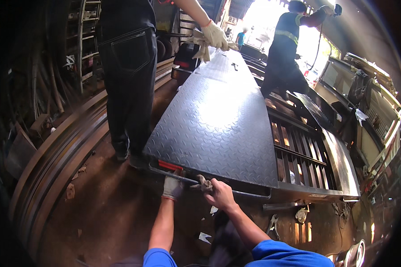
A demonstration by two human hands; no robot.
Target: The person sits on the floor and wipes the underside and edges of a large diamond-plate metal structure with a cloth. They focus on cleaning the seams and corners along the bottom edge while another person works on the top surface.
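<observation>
A large checker-patterned steel plate (209,120) stretches away from me, with a thin metal bar (247,194) along its near edge. My left hand (173,187), in a pale work glove, reaches up at this bar beside a red strip (168,165); its fingers are hidden behind the bar and edge. Bare, my right hand (220,195) pinches a crumpled grey-beige glove (203,183) against the bar, just right of my left hand. A small dark tool (235,66) lies on the plate's far part.
At the left stands a person (131,80) whose gloved hand (214,35) is over the plate's far left edge with pale cloth. Another person (283,49) stands beyond the slatted steel frame (298,151) at right. Long steel beams (71,164) curve along the left; pliers (272,222) lie on the floor.
</observation>
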